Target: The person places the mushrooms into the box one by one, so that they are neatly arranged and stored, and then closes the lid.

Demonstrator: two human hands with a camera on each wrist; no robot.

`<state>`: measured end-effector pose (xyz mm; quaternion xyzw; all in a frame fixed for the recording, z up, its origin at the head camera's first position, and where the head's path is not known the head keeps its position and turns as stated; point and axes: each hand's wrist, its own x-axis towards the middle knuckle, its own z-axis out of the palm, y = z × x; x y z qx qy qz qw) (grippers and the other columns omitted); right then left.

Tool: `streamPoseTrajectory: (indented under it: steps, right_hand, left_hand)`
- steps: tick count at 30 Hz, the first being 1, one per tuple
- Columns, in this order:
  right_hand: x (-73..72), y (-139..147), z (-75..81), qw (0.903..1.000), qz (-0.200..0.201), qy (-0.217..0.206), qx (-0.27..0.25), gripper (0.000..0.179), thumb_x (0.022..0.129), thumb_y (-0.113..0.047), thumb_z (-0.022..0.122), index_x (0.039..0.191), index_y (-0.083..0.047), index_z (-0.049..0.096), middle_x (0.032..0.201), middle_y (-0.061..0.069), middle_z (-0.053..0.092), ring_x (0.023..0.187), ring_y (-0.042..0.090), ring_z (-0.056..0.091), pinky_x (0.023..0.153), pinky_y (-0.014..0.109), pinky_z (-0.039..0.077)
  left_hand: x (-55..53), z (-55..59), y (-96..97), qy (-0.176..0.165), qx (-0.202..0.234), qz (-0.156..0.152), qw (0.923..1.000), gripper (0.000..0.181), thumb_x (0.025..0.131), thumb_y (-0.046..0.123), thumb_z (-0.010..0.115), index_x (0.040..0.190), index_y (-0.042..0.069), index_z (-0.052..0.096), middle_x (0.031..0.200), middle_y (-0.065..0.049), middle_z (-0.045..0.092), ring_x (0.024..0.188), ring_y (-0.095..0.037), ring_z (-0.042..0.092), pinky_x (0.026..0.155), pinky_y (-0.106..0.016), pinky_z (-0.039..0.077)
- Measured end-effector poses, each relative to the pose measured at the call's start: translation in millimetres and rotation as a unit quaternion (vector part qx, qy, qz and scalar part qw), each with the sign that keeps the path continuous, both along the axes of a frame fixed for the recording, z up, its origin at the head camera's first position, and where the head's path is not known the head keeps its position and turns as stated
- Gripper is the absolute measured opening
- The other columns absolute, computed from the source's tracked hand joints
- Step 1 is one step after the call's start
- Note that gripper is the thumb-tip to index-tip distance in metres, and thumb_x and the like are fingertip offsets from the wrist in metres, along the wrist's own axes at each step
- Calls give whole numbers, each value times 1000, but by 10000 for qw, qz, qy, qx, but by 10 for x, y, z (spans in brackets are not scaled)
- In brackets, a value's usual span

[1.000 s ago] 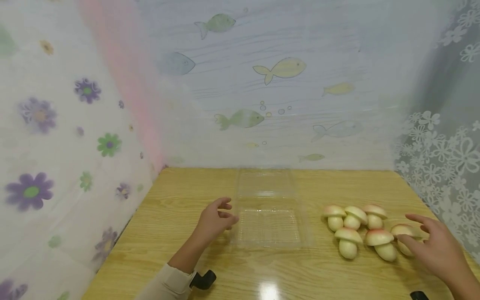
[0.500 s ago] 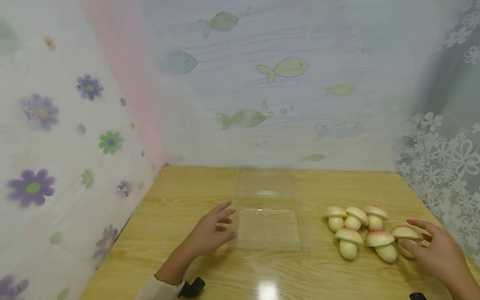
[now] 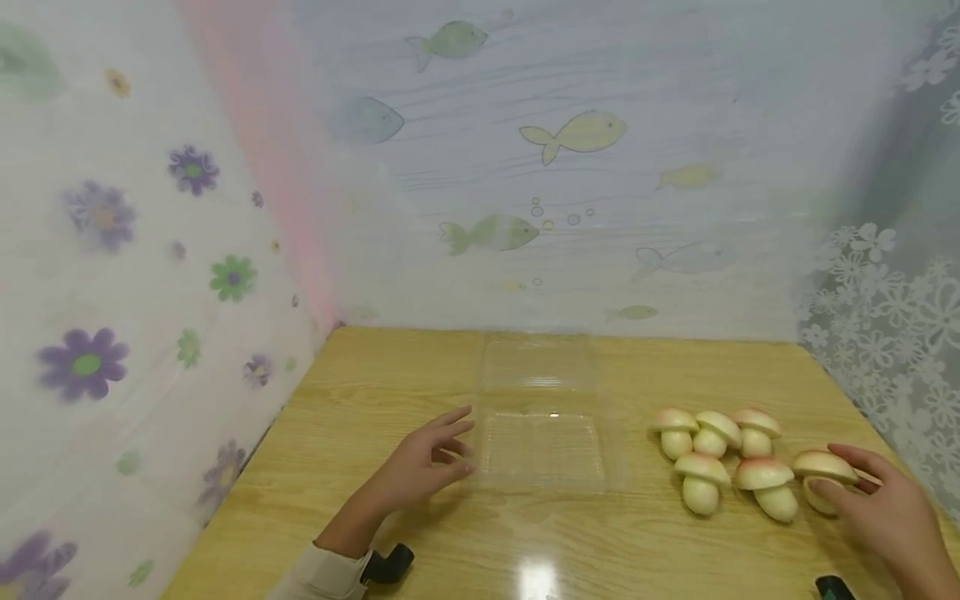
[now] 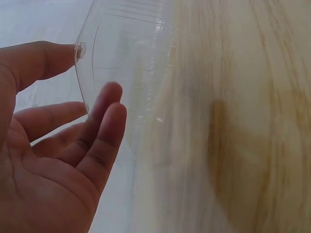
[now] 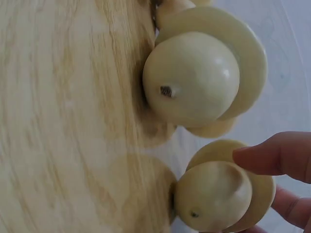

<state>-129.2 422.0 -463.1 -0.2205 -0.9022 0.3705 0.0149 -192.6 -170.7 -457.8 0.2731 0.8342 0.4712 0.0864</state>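
Pinching a cream mushroom [image 3: 823, 467], right fingers [image 3: 864, 460]; red-tinged cap [image 3: 813, 462], bulbous stem [image 5: 211, 196]

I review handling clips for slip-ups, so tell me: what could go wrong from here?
The rightmost mushroom, between the thumb and fingers of the right hand, looks rounded and smooth, so it might slip.
It lies close to the neighbouring mushroom, so a sideways move could knock that one.
The clear container looks thin and light, and the left hand is right at its edge, so a bump might shift it.
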Motion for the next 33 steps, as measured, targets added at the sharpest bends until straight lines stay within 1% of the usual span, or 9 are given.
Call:
streamPoseTrajectory:
  steps: [4, 9, 10, 12, 14, 16, 21, 27, 33]
  right_hand:
    - [19, 42, -105, 9990, -190, 325, -244, 87, 99, -47, 68, 161, 2, 30, 162, 38, 24, 128, 64, 43, 61, 28, 55]
    - [29, 46, -170, 9965, -455, 538, -450, 84, 99, -46, 68, 164, -8, 30, 164, 36, 23, 130, 64, 43, 59, 21, 53]
    - [28, 49, -177, 9959, -503, 576, -489, 84, 99, -46, 68, 164, -10, 31, 164, 35, 23, 123, 58, 54, 59, 19, 53]
    - [26, 51, -188, 9945, -609, 641, -563, 83, 97, -48, 70, 164, -15, 32, 164, 31, 28, 105, 29, 69, 60, 16, 52]
    - [26, 55, -199, 9933, -684, 687, -623, 83, 96, -50, 71, 164, -19, 34, 162, 27, 33, 87, -4, 60, 60, 12, 51]
    - [25, 64, -212, 9926, -743, 692, -663, 84, 95, -51, 72, 163, -22, 35, 160, 26, 35, 82, -23, 37, 61, 12, 51]
    - [19, 59, -216, 9918, -822, 667, -714, 85, 94, -52, 73, 163, -21, 35, 154, 27, 39, 79, -25, 36, 60, 13, 52]
    - [36, 43, -193, 9913, -841, 677, -755, 86, 93, -53, 74, 163, -21, 36, 143, 18, 46, 79, -24, 37, 61, 13, 52]
    - [44, 22, -138, 9917, -847, 590, -764, 88, 93, -54, 72, 164, -20, 33, 157, 21, 39, 81, -24, 35, 61, 12, 52]
  left_hand:
    - [-17, -39, 10, -142, 204, -22, 9997, 67, 100, 16, 72, 158, 2, 41, 171, -6, 28, 104, -13, 68, 92, -25, 56]
    - [-25, -56, 18, -183, 353, -31, 9992, 67, 99, 12, 72, 157, -1, 41, 171, -9, 27, 94, -11, 67, 86, -22, 57]
    - [-21, -51, 21, -163, 355, -33, 9992, 67, 99, 12, 72, 157, -1, 41, 171, -10, 27, 92, -11, 67, 84, -22, 57]
    - [-8, -39, 24, -129, 358, -42, 9993, 67, 99, 11, 72, 157, -2, 41, 170, -12, 27, 88, -10, 66, 81, -23, 57]
    - [3, -28, 27, -91, 361, -49, 9993, 67, 99, 10, 71, 157, -2, 41, 170, -13, 27, 85, -10, 64, 79, -23, 57]
    - [13, -18, 32, -95, 346, -45, 9993, 67, 99, 10, 71, 157, -2, 40, 170, -13, 26, 84, -9, 63, 77, -22, 56]
    - [24, -21, 44, -216, 388, 46, 9990, 67, 99, 10, 71, 158, 0, 40, 171, -8, 27, 82, -9, 61, 76, -22, 56]
    - [26, -32, 51, -209, 378, 95, 9990, 68, 100, 10, 71, 158, 1, 39, 171, -8, 26, 81, -11, 59, 75, -23, 55]
    - [29, -26, 61, -212, 388, 94, 9990, 68, 99, 10, 71, 159, 1, 38, 171, -8, 25, 80, -11, 60, 75, -23, 55]
